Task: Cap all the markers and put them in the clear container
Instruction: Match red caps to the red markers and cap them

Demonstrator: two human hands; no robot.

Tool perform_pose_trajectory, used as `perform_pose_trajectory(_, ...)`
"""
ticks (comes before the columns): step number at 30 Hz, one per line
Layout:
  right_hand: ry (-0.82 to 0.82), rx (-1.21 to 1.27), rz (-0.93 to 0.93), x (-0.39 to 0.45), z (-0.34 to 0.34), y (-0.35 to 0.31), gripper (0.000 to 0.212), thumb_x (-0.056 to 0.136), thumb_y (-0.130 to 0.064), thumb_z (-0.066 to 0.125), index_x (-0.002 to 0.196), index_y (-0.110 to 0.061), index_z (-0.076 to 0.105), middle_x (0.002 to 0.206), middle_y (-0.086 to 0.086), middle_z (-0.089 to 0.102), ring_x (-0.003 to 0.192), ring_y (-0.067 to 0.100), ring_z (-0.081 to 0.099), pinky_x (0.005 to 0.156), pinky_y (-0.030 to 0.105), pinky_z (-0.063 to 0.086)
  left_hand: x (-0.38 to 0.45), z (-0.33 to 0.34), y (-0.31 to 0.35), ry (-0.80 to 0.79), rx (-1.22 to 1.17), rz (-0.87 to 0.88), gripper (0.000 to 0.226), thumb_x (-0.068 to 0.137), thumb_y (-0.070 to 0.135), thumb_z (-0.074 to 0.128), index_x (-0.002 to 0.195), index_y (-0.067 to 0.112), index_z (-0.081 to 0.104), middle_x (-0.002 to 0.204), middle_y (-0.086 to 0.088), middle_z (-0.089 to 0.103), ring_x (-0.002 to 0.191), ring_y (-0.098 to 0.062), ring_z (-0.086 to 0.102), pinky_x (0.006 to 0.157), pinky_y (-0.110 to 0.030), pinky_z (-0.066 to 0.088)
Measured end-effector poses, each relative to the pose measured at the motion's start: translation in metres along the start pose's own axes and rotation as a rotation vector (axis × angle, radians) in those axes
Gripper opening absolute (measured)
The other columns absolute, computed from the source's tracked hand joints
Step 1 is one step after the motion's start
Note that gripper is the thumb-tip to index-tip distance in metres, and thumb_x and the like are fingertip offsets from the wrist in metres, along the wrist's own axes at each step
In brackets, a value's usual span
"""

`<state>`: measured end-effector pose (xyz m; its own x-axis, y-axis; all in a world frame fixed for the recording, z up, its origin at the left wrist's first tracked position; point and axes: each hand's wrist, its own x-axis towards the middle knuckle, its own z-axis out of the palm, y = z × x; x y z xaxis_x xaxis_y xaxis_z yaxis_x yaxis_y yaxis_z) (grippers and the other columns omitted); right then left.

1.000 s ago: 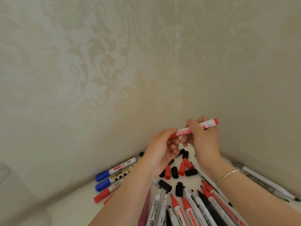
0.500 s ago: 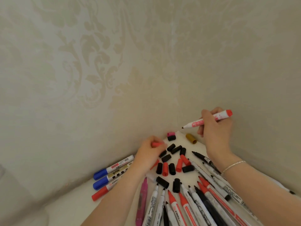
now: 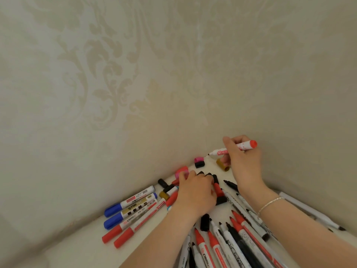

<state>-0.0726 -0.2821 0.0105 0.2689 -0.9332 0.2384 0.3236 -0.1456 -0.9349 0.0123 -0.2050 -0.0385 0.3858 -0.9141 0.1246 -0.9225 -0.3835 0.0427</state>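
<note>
My right hand [image 3: 244, 163] holds an uncapped red-and-white marker [image 3: 222, 152] above the table's far corner, tip pointing left. My left hand [image 3: 195, 194] lies palm down over the loose caps, its fingertips closed on a red cap [image 3: 181, 169] beside the wall. Black and red caps [image 3: 217, 188] lie partly hidden under that hand. A pink cap [image 3: 199, 158], a black cap [image 3: 200, 164] and a gold cap [image 3: 223, 164] sit in the corner. Several uncapped markers [image 3: 222, 246] fan out between my forearms. No clear container shows.
Capped blue markers [image 3: 112, 209] and capped red markers [image 3: 111, 235] lie side by side at the left on the white table [image 3: 77, 248]. Patterned walls meet in a corner right behind the caps. More thin markers [image 3: 309, 211] lie along the right wall.
My hands have parted: the right one carried the marker up and right, while the left dropped to the caps and closed on a red cap. The view shifted slightly.
</note>
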Motion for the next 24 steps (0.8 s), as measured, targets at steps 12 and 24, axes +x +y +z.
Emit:
perform_pose_trajectory(12, -0.006, 0.01, 0.011, 0.001, 0.0, -0.002, 0.019, 0.09, -0.017, 0.061, 0.079, -0.004, 0.055, 0.051, 0.008, 0.055, 0.039, 0.013, 0.049, 0.042, 0.025, 0.044, 0.009, -0.006, -0.004, -0.127, 0.068, 0.192, 0.037, 0.098, 0.018, 0.042, 0.133, 0.028, 0.047, 0.114, -0.006, 0.055, 0.102, -0.026, 0.055, 0.094, -0.039, 0.03)
perform_pose_trajectory(24, 0.068, 0.095, 0.023, -0.004, 0.003, -0.007, 0.031, 0.093, -0.015, 0.055, 0.064, -0.007, 0.047, 0.036, 0.003, 0.045, 0.028, 0.012, 0.04, 0.034, 0.02, 0.033, 0.002, -0.024, -0.039, 0.08, -0.887, -0.079, 0.016, 0.096, 0.022, 0.054, 0.109, 0.03, 0.06, 0.091, 0.019, 0.059, 0.066, -0.005, 0.056, 0.065, -0.023, 0.05)
